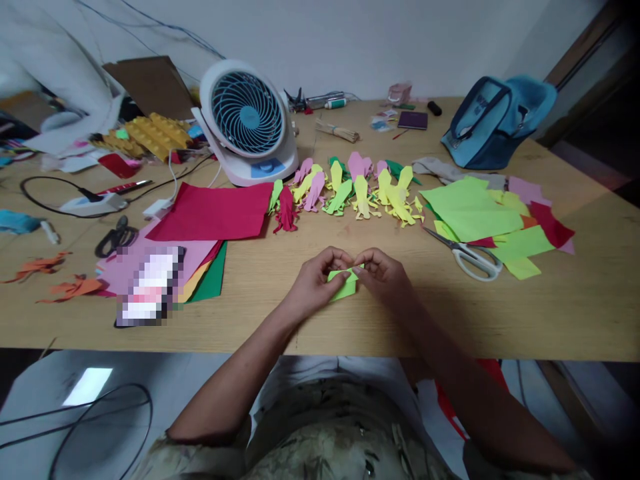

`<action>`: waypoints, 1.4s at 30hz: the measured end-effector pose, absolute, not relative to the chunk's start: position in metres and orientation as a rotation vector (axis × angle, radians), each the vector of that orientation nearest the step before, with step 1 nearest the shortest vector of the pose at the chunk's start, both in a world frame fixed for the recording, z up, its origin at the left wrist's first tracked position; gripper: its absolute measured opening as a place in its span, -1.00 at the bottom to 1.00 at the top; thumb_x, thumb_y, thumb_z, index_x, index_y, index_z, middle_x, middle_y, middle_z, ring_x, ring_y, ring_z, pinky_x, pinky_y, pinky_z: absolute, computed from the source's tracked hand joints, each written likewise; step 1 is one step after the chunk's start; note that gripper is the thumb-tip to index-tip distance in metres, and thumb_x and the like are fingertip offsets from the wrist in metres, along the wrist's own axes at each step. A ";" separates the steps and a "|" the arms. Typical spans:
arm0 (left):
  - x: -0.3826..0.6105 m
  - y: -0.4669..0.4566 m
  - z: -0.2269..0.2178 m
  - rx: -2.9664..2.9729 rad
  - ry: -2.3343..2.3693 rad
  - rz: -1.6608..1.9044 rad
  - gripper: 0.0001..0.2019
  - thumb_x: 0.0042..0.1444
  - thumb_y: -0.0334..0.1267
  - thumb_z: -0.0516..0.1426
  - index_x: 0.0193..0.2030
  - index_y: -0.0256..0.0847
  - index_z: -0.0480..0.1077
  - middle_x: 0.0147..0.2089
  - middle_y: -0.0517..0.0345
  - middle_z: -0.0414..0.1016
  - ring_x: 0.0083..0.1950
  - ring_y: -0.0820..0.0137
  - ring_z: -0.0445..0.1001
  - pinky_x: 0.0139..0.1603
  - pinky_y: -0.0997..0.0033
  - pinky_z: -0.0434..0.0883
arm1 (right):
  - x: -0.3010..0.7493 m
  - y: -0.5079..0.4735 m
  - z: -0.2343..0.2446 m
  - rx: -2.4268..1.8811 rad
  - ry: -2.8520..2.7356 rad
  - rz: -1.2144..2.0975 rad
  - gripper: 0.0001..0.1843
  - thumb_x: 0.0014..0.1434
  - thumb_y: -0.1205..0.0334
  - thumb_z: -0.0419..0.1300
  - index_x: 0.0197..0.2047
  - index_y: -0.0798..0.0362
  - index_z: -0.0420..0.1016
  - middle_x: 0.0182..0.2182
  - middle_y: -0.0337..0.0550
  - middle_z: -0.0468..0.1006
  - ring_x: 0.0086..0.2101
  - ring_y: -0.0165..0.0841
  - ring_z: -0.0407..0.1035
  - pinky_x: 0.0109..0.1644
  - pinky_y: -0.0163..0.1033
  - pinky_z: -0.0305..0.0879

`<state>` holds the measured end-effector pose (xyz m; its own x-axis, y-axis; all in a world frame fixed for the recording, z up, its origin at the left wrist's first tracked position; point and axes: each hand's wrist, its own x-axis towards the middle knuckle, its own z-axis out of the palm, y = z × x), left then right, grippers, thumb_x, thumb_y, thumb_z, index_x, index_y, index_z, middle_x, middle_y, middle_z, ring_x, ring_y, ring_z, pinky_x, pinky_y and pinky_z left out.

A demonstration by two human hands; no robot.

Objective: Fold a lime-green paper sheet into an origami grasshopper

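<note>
A small folded piece of lime-green paper (344, 287) is between my hands, low over the front middle of the table. My left hand (323, 277) pinches its left side with thumb and fingers. On the upper right edge my right hand (381, 272) has the paper pinched too, and the fingertips of both hands nearly meet. Part of the paper is hidden behind the fingers. Beyond the hands stands a row of folded paper figures in yellow, pink, green and red, among them a yellow figure (363, 197) and a red figure (286, 210).
White-handled scissors (473, 257) lie to the right, by loose green paper sheets (475, 207). On the left are a red sheet (215, 211), a phone (150, 287) and orange paper figures (75, 288). A fan (247, 120) and a blue bag (493, 123) stand behind.
</note>
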<state>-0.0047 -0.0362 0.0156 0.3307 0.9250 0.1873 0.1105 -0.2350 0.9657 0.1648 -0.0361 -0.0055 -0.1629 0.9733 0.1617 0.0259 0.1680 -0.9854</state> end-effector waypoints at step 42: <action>-0.008 -0.035 0.013 1.720 1.167 1.041 -0.88 0.14 -0.24 0.14 -0.27 -0.25 0.38 -0.35 0.22 0.41 -0.35 0.48 0.33 -0.32 0.51 0.25 | 0.166 -0.038 -0.010 -0.905 -1.555 0.966 -0.72 0.17 0.32 0.19 -0.04 -0.04 0.30 -0.24 -0.20 0.41 -0.28 -0.39 0.38 -0.17 -0.24 0.36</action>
